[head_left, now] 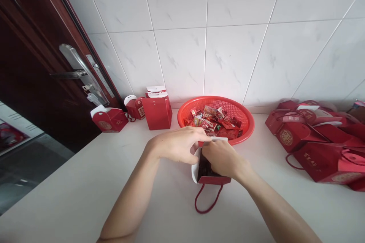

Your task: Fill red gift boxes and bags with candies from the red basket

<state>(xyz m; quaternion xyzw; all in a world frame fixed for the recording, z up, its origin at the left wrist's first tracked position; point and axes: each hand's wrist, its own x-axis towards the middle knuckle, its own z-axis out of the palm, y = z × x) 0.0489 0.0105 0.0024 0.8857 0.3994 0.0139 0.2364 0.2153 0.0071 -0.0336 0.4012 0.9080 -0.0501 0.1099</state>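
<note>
The red gift box [213, 180] lies beneath your right grip [221, 158], which reaches inside; its hold cannot be determined. Your left grip [176, 146], thumb and fingers parted, stands at the box's white flap [194, 171].

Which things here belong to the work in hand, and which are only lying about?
Likely in the work:
open red box, right hand inside, left hand at its side
red basket of wrapped packets
pile of similar boxes at right, small boxes at left

Likely only nearby:
tall red box, untouched
keys in the door
</note>
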